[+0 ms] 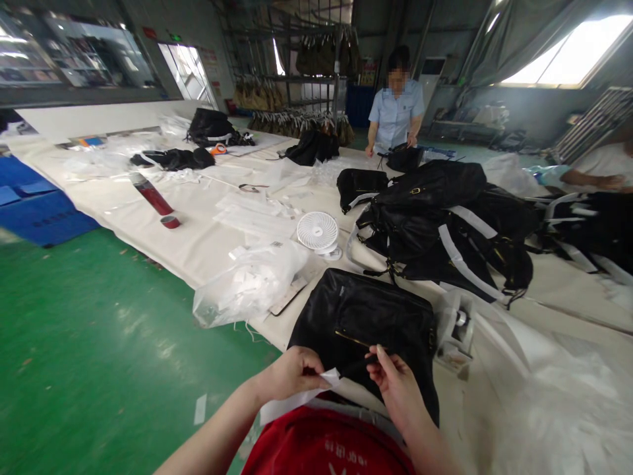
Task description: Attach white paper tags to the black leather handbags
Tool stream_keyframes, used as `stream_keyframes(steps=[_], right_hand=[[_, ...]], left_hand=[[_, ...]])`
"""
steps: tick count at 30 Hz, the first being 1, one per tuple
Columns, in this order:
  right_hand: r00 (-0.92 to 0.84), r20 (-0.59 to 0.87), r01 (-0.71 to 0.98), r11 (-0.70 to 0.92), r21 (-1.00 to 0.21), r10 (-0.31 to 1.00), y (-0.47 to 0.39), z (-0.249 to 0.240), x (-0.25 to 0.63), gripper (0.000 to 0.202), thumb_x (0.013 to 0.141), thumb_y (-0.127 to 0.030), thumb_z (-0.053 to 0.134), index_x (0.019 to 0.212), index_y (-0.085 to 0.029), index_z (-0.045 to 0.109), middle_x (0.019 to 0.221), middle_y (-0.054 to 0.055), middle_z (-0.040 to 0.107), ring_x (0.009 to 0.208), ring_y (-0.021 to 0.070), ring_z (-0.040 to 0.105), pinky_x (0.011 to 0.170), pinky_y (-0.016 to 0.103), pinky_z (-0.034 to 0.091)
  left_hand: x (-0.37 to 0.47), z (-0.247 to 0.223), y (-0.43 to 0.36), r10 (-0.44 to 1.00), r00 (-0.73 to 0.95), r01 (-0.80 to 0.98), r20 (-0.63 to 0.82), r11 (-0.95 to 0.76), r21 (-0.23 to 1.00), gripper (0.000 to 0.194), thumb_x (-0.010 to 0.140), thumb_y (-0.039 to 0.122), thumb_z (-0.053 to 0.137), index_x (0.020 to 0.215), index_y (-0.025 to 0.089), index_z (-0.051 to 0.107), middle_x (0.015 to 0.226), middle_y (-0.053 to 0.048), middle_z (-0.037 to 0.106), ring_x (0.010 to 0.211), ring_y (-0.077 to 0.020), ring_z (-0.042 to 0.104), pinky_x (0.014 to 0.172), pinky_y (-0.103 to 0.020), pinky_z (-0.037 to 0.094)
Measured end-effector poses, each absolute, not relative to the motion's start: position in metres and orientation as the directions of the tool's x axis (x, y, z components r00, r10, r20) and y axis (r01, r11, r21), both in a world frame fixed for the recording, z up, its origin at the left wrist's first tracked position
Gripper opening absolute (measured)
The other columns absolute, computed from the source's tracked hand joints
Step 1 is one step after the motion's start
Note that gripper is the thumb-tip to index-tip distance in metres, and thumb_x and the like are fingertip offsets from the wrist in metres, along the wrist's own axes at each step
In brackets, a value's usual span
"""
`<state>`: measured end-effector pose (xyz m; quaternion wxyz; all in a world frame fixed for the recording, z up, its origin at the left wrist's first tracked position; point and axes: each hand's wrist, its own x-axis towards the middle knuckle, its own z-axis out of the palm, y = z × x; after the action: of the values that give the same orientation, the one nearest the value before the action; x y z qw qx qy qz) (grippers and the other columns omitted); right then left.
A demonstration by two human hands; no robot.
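A black bag with a gold zipper lies flat on the table in front of me. At its near edge, my left hand pinches a white paper strip, which hangs down toward my red apron. Slightly to the right, my right hand has its fingers closed on the end of a black strap. The strap runs from there toward the white strip, and the two appear to meet near my left fingertips. Part of the bag is hidden behind my right hand.
Beyond the bag stand a small white fan and a clear plastic bag. A pile of black bags lies at right, near a small clear box. Further off are a red flask and a person in light blue.
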<state>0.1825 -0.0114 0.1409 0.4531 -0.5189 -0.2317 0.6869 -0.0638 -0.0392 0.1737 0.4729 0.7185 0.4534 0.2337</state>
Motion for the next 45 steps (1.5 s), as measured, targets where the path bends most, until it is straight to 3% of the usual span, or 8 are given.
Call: stream_keyframes(steps=[20, 23, 26, 28, 32, 37, 41, 45], right_hand=[[-0.059, -0.516, -0.182, -0.518, -0.836, 0.854, -0.021, 0.128, 0.178, 0.043, 0.064, -0.055, 0.079, 0.083, -0.017, 0.074, 0.083, 0.007, 0.073, 0.070, 0.0186, 0.065, 0.064, 0.029, 0.050], [-0.087, -0.502, -0.025, -0.505, -0.862, 0.861, -0.024, 0.124, 0.171, 0.042, 0.062, -0.059, 0.076, 0.063, -0.018, 0.069, 0.060, 0.003, 0.065, 0.060, 0.0171, 0.057, 0.059, 0.029, 0.044], [-0.061, -0.475, 0.091, -0.469, -0.879, 0.878, -0.027, 0.119, 0.170, 0.051, 0.063, -0.063, 0.074, 0.045, -0.020, 0.053, 0.045, -0.002, 0.049, 0.050, 0.0132, 0.045, 0.054, 0.029, 0.035], [-0.050, -0.496, 0.028, -0.495, -0.869, 0.867, -0.027, 0.116, 0.176, 0.050, 0.065, -0.065, 0.071, 0.051, -0.019, 0.057, 0.045, -0.004, 0.046, 0.048, 0.0116, 0.040, 0.051, 0.028, 0.030], [-0.044, -0.605, -0.264, -0.593, -0.760, 0.795, -0.026, 0.112, 0.190, 0.054, 0.068, -0.069, 0.064, 0.085, -0.018, 0.069, 0.052, -0.006, 0.045, 0.042, 0.0088, 0.030, 0.044, 0.025, 0.018], [-0.001, -0.626, -0.324, -0.593, -0.737, 0.780, -0.025, 0.101, 0.185, 0.047, 0.055, -0.061, 0.078, 0.075, -0.019, 0.067, 0.054, -0.006, 0.048, 0.044, 0.0086, 0.036, 0.043, 0.024, 0.024], [-0.078, -0.603, -0.162, -0.607, -0.778, 0.794, -0.023, 0.092, 0.184, 0.049, 0.059, -0.066, 0.073, 0.056, -0.020, 0.056, 0.049, -0.004, 0.050, 0.042, 0.0092, 0.040, 0.042, 0.023, 0.026], [0.044, -0.461, 0.167, -0.462, -0.871, 0.886, -0.016, 0.091, 0.204, 0.040, 0.070, -0.060, 0.067, 0.071, -0.020, 0.063, 0.062, 0.003, 0.065, 0.042, 0.0145, 0.053, 0.041, 0.027, 0.036]], left_hand=[[-0.053, 0.168, -0.031, 0.888, 0.442, 0.507, -0.129, -0.129, 0.852, 0.037, 0.085, 0.053, 0.061, 0.080, 0.019, 0.075, 0.071, -0.002, 0.065, 0.065, -0.0142, 0.055, 0.061, -0.023, 0.040], [-0.040, 0.157, -0.021, 0.894, 0.438, 0.502, -0.098, -0.153, 0.851, 0.036, 0.085, 0.052, 0.061, 0.081, 0.020, 0.076, 0.071, -0.003, 0.067, 0.067, -0.0148, 0.057, 0.063, -0.023, 0.040], [-0.026, 0.143, -0.013, 0.908, 0.411, 0.495, -0.078, -0.151, 0.856, 0.033, 0.084, 0.050, 0.062, 0.077, 0.021, 0.077, 0.069, -0.003, 0.066, 0.065, -0.0149, 0.056, 0.062, -0.024, 0.041], [-0.022, 0.135, -0.010, 0.921, 0.382, 0.498, -0.075, -0.137, 0.856, 0.033, 0.083, 0.050, 0.063, 0.075, 0.021, 0.078, 0.068, -0.003, 0.065, 0.066, -0.0153, 0.055, 0.062, -0.024, 0.041], [-0.019, 0.124, -0.009, 0.931, 0.358, 0.506, -0.078, -0.123, 0.854, 0.033, 0.080, 0.052, 0.065, 0.073, 0.023, 0.079, 0.068, -0.004, 0.065, 0.070, -0.0170, 0.057, 0.064, -0.026, 0.041], [-0.001, 0.118, -0.007, 0.942, 0.317, 0.544, -0.113, -0.083, 0.835, 0.028, 0.077, 0.048, 0.067, 0.069, 0.024, 0.078, 0.067, -0.002, 0.064, 0.067, -0.0165, 0.056, 0.063, -0.027, 0.039], [0.011, 0.119, -0.006, 0.973, 0.212, 0.637, -0.093, -0.065, 0.768, 0.022, 0.076, 0.043, 0.068, 0.064, 0.026, 0.076, 0.066, -0.002, 0.064, 0.068, -0.0175, 0.054, 0.064, -0.028, 0.036], [0.014, 0.120, -0.005, 0.959, 0.212, 0.709, -0.188, -0.019, 0.705, 0.019, 0.072, 0.037, 0.069, 0.058, 0.024, 0.073, 0.059, 0.000, 0.058, 0.060, -0.0153, 0.049, 0.059, -0.028, 0.030]])
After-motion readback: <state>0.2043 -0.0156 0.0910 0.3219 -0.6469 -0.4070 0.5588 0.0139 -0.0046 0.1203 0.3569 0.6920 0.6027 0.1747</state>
